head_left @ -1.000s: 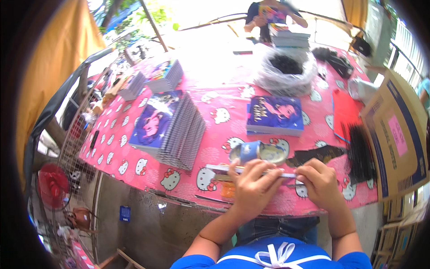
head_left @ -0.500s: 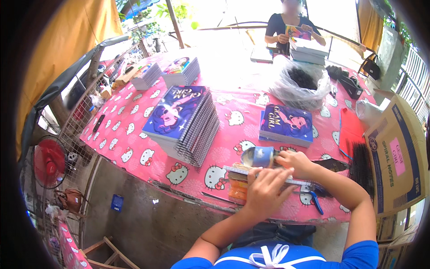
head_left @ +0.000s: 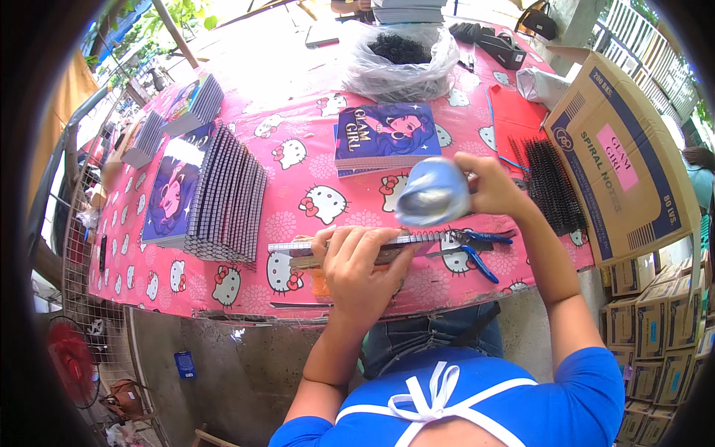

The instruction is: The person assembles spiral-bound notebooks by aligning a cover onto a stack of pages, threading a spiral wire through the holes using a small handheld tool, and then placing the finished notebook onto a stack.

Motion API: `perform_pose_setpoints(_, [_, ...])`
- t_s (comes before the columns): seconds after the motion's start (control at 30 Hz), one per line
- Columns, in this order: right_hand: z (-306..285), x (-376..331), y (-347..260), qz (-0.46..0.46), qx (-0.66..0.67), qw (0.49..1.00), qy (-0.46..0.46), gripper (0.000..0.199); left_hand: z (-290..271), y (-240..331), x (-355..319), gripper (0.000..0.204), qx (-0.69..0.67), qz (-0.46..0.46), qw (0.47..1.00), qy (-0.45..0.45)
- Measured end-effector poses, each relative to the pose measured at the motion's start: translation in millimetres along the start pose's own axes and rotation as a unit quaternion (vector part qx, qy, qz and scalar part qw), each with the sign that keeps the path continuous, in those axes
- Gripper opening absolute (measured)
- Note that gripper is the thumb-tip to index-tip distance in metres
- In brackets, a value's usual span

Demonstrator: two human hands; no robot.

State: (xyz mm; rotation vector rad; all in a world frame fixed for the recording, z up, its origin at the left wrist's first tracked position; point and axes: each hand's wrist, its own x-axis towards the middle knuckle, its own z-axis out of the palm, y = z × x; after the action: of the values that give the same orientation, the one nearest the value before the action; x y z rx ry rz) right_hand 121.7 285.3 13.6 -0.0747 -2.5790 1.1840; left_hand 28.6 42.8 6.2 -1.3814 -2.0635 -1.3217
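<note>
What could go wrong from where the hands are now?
The right hand holds a blue cylindrical container close to the notebook's black coil; a knock might catch or bend it.
Only the left hand grips the notebook, so if that grip loosened, it could slip out of line.
The blue-handled pliers lie by the coil's right end, where a sleeve or forearm might nudge them.
</note>
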Motion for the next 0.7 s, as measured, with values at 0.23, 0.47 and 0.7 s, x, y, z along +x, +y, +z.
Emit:
perform_pose_setpoints(0.23, [11.2, 16.0, -3.7, 0.004, -0.042, 0.999, -0.015, 0.040, -29.8, 9.6, 5.3, 0.041, 0.155, -0.079, 0.985, -0.017])
perform_pose_setpoints(0.47, [24.3, 32.9, -9.0, 0.026, -0.092, 0.994, -0.053, 0.052, -31.8, -18.7, -0.7, 0.030, 0.050, -0.090, 0.995, -0.003])
perform_pose_setpoints(0.7, [42.9, 44.4, -17.5, 0.050, -0.140, 0.988, -0.033, 0.054, -44.5, -24.3, -1.2, 0.043, 0.053, -0.093, 0.994, 0.015])
